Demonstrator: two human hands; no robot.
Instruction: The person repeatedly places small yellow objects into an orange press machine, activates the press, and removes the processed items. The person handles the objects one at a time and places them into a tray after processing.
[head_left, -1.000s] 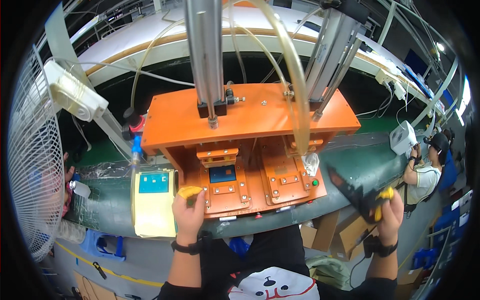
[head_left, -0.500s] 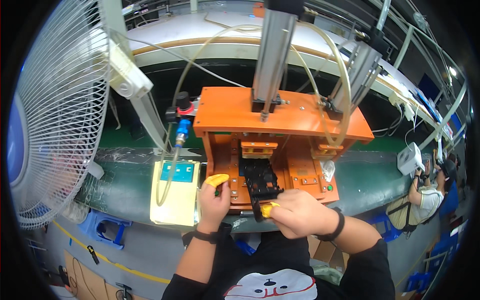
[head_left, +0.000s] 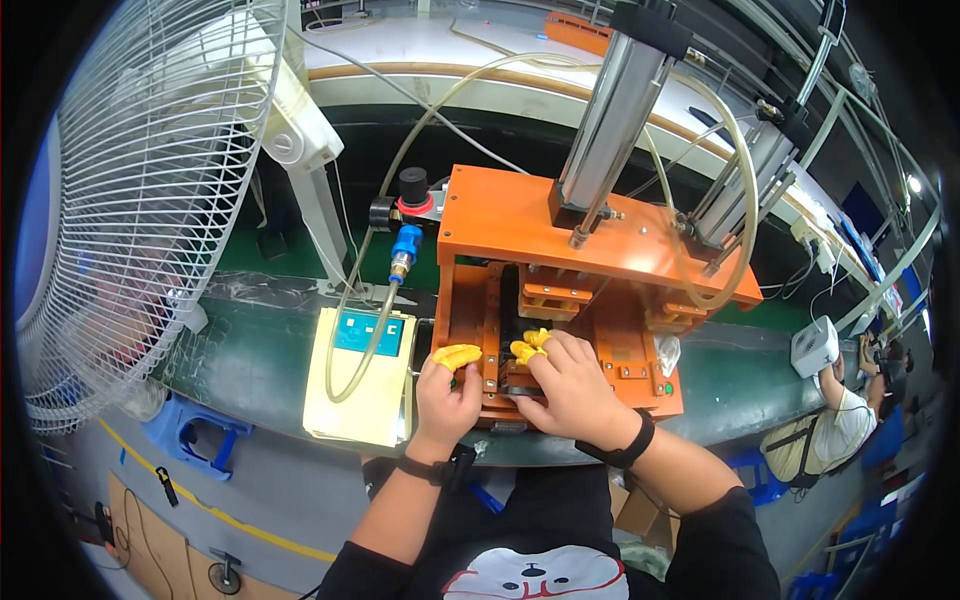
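Observation:
An orange press fixture (head_left: 600, 235) stands in front of me on the green bench. Between its uprights lies a black plastic part (head_left: 518, 380), largely covered by my right hand (head_left: 580, 392). Yellow covers sit on that hand's fingertips, which rest on the part, while the thumb lies along its near edge. At the fixture's left front is my left hand (head_left: 447, 400), its index finger in a yellow cover and bent toward the fixture. A gap shows between index finger and thumb, with a small green button (head_left: 454, 383) behind it. That hand holds nothing visible.
Left of the fixture lie pale yellow sheets (head_left: 330, 400) with a teal card (head_left: 368, 333). A hose loops over them from a blue fitting (head_left: 405, 243). A large fan (head_left: 150, 200) fills the far left. A person (head_left: 835, 410) sits at the right beside a small white fan (head_left: 815, 347).
My right hand has moved forward from the part's near end to over it. The part's near end no longer sticks out toward me. My left hand stays by the fixture's left front; the view has shifted.

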